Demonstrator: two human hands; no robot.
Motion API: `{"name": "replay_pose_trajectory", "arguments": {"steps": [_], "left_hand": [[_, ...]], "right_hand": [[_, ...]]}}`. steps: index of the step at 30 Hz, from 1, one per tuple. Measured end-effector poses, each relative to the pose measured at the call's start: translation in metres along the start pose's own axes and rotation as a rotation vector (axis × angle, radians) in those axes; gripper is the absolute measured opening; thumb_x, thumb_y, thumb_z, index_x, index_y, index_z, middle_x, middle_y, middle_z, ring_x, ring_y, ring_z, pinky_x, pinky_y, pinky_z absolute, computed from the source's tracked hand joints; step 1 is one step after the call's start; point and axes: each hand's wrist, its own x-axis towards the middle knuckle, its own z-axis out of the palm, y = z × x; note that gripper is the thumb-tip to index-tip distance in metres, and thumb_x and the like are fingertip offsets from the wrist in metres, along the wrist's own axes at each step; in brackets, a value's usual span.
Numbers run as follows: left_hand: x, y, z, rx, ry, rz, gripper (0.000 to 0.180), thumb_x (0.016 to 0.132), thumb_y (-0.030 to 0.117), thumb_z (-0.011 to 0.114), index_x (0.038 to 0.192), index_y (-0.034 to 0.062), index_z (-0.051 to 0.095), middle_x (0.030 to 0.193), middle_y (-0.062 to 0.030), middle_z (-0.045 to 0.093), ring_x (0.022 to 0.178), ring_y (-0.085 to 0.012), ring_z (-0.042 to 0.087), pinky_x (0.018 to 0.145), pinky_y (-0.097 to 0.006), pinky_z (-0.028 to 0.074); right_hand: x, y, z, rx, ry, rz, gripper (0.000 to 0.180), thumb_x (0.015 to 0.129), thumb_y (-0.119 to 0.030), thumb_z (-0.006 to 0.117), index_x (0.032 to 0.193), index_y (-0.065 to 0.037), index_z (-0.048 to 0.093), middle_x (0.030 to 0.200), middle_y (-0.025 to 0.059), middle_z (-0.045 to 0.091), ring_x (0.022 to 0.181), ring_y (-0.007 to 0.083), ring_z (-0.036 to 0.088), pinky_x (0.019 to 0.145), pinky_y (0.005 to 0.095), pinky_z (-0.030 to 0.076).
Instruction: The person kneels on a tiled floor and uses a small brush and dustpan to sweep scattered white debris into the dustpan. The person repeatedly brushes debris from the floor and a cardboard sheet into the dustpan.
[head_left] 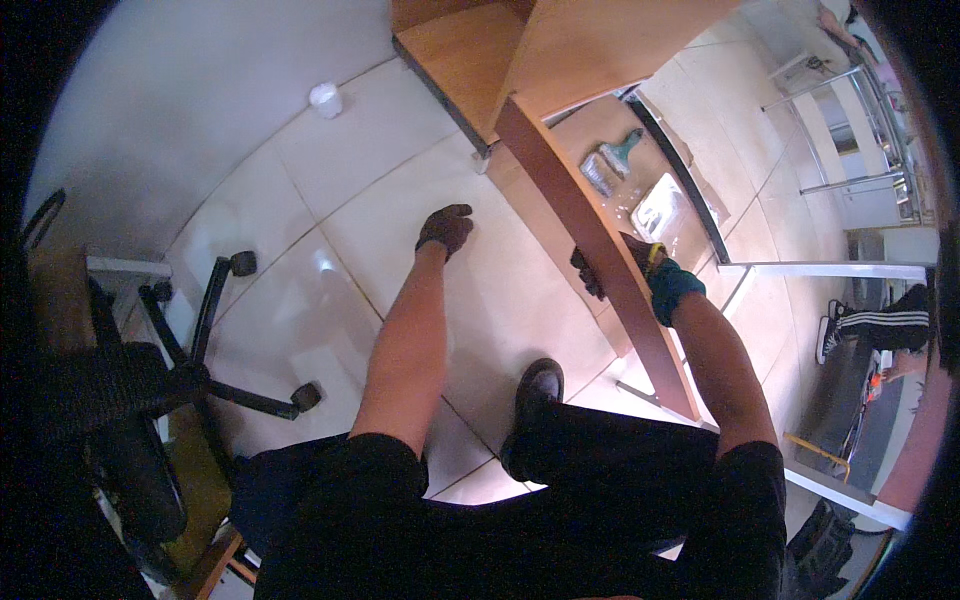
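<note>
Both my hands wear dark work gloves. My right hand (622,265) grips the edge of a long wooden board (590,235) that stands on edge and runs from the upper middle down to the right. My left hand (446,228) hangs free over the tiled floor (300,200), fingers loosely curled, holding nothing. Beyond the board, a teal-handled brush (618,152) and a clear plastic packet (660,208) lie on a flat wooden panel (590,125). My dark shoe (535,390) rests on the floor below the board.
A black office chair (200,370) on castors stands at the left. A small white container (325,99) sits on the floor at the top. More wooden panels (460,50) lie at the top. Metal-framed furniture (850,130) and another person's leg (880,325) are at the right.
</note>
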Motion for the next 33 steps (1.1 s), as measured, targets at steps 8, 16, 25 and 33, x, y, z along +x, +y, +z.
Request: {"name": "replay_pose_trajectory", "arguments": {"steps": [8, 16, 25, 33], "left_hand": [[0.009, -0.035, -0.035, 0.265, -0.037, 0.316, 0.03, 0.086, 0.013, 0.051, 0.115, 0.0106, 0.059, 0.085, -0.0038, 0.063, 0.062, -0.0129, 0.058, 0.057, -0.027, 0.051], [-0.016, 0.008, -0.018, 0.432, -0.025, 0.266, 0.033, 0.079, 0.01, 0.054, 0.111, 0.0081, 0.062, 0.098, -0.0046, 0.065, 0.068, -0.0149, 0.062, 0.063, -0.029, 0.053], [-0.039, 0.039, -0.014, 0.179, -0.007, 0.022, 0.03, 0.089, 0.019, 0.048, 0.114, 0.0079, 0.059, 0.089, -0.0059, 0.064, 0.066, -0.0125, 0.061, 0.061, -0.027, 0.053], [-0.033, 0.029, -0.016, -0.106, -0.032, -0.051, 0.028, 0.084, 0.017, 0.053, 0.109, 0.007, 0.062, 0.083, -0.0071, 0.064, 0.061, -0.0153, 0.059, 0.057, -0.029, 0.052]], "right_hand": [[0.046, -0.032, -0.004, -0.084, -0.252, 0.065, 0.03, 0.088, -0.033, 0.055, 0.086, -0.003, 0.056, 0.068, 0.01, 0.059, 0.057, 0.0228, 0.06, 0.049, 0.0369, 0.051], [0.053, -0.028, -0.022, -0.045, -0.265, 0.052, 0.025, 0.088, -0.028, 0.055, 0.092, -0.004, 0.061, 0.077, 0.0102, 0.064, 0.061, 0.021, 0.063, 0.053, 0.037, 0.054], [0.05, -0.038, -0.019, -0.261, -0.147, -0.041, 0.025, 0.088, -0.025, 0.058, 0.1, -0.004, 0.061, 0.088, 0.0076, 0.064, 0.074, 0.0168, 0.063, 0.061, 0.0332, 0.054], [0.037, -0.038, -0.043, -0.779, 0.101, -0.031, 0.034, 0.087, -0.021, 0.057, 0.115, -0.001, 0.056, 0.103, 0.0102, 0.064, 0.094, 0.0214, 0.062, 0.085, 0.0308, 0.048]]}}
